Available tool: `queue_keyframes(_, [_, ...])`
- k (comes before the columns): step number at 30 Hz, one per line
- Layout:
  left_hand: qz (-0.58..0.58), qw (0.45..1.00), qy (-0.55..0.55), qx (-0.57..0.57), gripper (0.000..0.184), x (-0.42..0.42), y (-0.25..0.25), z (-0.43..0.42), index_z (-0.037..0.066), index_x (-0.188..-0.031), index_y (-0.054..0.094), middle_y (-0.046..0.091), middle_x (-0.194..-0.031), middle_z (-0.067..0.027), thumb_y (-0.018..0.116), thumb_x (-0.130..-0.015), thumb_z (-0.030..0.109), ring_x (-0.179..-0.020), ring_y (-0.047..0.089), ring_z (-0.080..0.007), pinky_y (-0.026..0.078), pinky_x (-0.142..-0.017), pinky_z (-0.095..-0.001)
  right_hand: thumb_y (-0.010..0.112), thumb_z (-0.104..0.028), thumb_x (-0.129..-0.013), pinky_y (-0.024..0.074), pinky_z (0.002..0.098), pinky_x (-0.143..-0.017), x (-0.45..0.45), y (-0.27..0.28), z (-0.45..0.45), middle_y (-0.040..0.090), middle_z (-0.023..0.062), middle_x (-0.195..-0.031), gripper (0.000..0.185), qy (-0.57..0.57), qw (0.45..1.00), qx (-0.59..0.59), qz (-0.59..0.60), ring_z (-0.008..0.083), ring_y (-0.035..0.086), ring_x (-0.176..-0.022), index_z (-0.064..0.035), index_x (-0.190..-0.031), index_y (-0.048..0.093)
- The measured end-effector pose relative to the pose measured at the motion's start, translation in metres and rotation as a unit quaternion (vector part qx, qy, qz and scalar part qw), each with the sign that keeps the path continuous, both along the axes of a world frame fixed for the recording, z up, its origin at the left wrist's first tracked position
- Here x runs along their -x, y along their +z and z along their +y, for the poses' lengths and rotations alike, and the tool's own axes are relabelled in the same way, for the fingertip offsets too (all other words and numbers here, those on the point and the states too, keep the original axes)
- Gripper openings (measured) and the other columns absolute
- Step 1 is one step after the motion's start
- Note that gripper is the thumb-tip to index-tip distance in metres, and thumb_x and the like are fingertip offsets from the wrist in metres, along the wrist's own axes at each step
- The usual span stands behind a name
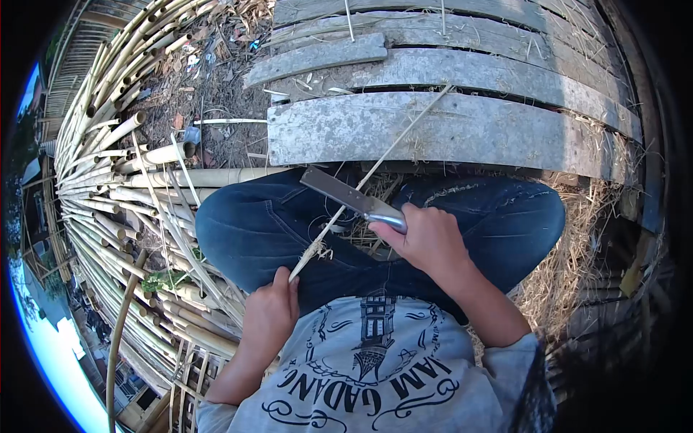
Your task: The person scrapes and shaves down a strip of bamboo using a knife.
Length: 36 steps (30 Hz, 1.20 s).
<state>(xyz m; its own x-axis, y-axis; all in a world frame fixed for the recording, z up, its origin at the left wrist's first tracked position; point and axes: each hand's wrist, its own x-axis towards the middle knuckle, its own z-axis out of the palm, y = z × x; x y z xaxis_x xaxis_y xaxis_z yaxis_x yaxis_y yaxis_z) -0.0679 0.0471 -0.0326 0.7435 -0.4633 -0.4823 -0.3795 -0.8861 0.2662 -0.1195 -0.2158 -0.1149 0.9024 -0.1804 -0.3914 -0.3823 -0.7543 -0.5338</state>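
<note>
My left hand is closed around the lower end of a thin bamboo strip. The strip slants up across my lap, and its far end rests on the grey planks. Frayed shavings bunch on it just above my left fingers. My right hand grips a machete by its metal-coloured handle. The broad, square-ended blade points up and left, crossing the strip over my crossed legs. Whether the edge touches the strip I cannot tell.
A weathered plank platform lies in front of my knees, with a loose board on it. Many bamboo poles are piled on the left. Straw-like shavings cover the ground on the right.
</note>
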Motion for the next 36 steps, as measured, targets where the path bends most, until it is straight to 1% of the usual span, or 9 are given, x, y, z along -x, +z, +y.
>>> queue_keyframes(11, [0.017,0.999,0.043,-0.01,0.016,0.003,-0.001,-0.002,0.002,-0.088,0.05,0.055,-0.057,-0.0237,0.053,-0.098,0.014,-0.057,0.058,-0.0462,0.042,-0.051,-0.054,0.059,-0.069,-0.084,0.053,0.043,-0.049,-0.005,-0.011,0.012,0.063,0.0174,-0.056,0.068,-0.033,0.997,0.022,-0.068,0.0345,0.067,-0.054,-0.0031,-0.07,0.067])
queue_keyframes(14, [0.013,0.999,0.034,-0.002,0.016,0.001,-0.002,-0.001,0.001,-0.088,0.05,0.055,-0.057,-0.0236,0.054,-0.098,0.014,-0.057,0.058,-0.0459,0.042,-0.051,-0.0539,0.058,-0.066,-0.086,0.0531,0.0426,-0.048,-0.002,0.001,0.007,0.062,0.0179,-0.055,0.067,0.039,0.996,0.046,-0.063,0.0349,0.067,-0.054,-0.002,-0.069,0.066])
queue_keyframes(17, [0.01,0.999,0.036,-0.005,0.016,-0.001,-0.003,-0.002,0.001,-0.088,0.05,0.055,-0.057,-0.0235,0.054,-0.098,0.014,-0.057,0.058,-0.0457,0.042,-0.051,-0.0536,0.058,-0.066,-0.086,0.0532,0.0437,-0.049,-0.004,-0.014,-0.039,0.062,0.018,-0.055,0.067,-0.092,0.991,0.089,-0.033,0.0352,0.067,-0.055,-0.0014,-0.069,0.065])
queue_keyframes(21, [0.016,0.999,0.035,0.008,0.016,0.0,-0.003,-0.001,0.001,-0.088,0.05,0.055,-0.057,-0.0234,0.054,-0.098,0.013,-0.056,0.057,-0.0454,0.041,-0.05,-0.0533,0.06,-0.067,-0.085,0.0534,0.0426,-0.05,-0.001,-0.003,-0.003,0.063,0.0179,-0.057,0.069,-0.002,0.998,0.061,-0.021,0.0341,0.067,-0.055,-0.0007,-0.069,0.066])
queue_keyframes(29, [-0.004,1.0,0.014,-0.014,0.015,0.002,-0.004,0.0,0.003,-0.088,0.05,0.058,-0.056,-0.0196,0.055,-0.098,0.015,-0.054,0.061,-0.041,0.046,-0.049,-0.0503,0.062,-0.061,-0.087,0.0526,0.0468,-0.054,-0.004,-0.006,0.004,0.063,0.0181,-0.06,0.06,-0.031,0.999,0.031,-0.016,0.0388,0.065,-0.057,-0.0024,-0.073,0.063])
queue_keyframes(30, [-0.011,1.0,0.01,-0.011,0.016,0.001,-0.005,-0.002,0.003,-0.088,0.05,0.058,-0.056,-0.0195,0.055,-0.098,0.015,-0.054,0.06,-0.0409,0.046,-0.049,-0.0502,0.063,-0.062,-0.086,0.0527,0.0464,-0.053,-0.005,0.001,0.007,0.063,0.0178,-0.06,0.06,0.006,0.998,0.056,0.001,0.0383,0.065,-0.057,-0.0032,-0.072,0.063])
queue_keyframes(32, [0.006,1.0,0.021,-0.014,0.016,0.002,-0.002,-0.002,0.002,-0.089,0.051,0.056,-0.056,-0.0212,0.054,-0.098,0.014,-0.055,0.059,-0.0429,0.044,-0.05,-0.0516,0.063,-0.062,-0.085,0.0524,0.0463,-0.053,-0.003,-0.005,-0.008,0.063,0.018,-0.06,0.061,-0.006,0.998,0.039,-0.054,0.0381,0.065,-0.057,-0.003,-0.071,0.063])
queue_keyframes(33, [0.017,0.999,0.036,-0.014,0.016,0.001,-0.002,-0.002,0.001,-0.09,0.051,0.055,-0.057,-0.023,0.053,-0.098,0.014,-0.056,0.058,-0.045,0.042,-0.051,-0.053,0.059,-0.068,-0.084,0.0538,0.0417,-0.049,-0.005,-0.012,-0.022,0.064,0.0171,-0.058,0.066,-0.035,0.998,0.058,-0.018,0.0329,0.067,-0.054,-0.0034,-0.069,0.065])
queue_keyframes(36, [0.007,0.999,0.036,-0.013,0.015,0.0,-0.005,-0.004,0.001,-0.091,0.051,0.055,-0.056,-0.0227,0.053,-0.098,0.014,-0.055,0.057,-0.0448,0.042,-0.05,-0.0528,0.059,-0.067,-0.085,0.0547,0.0419,-0.052,-0.006,-0.014,-0.007,0.064,0.0168,-0.057,0.067,-0.05,0.996,0.054,-0.049,0.0324,0.068,-0.056,-0.0028,-0.069,0.067])
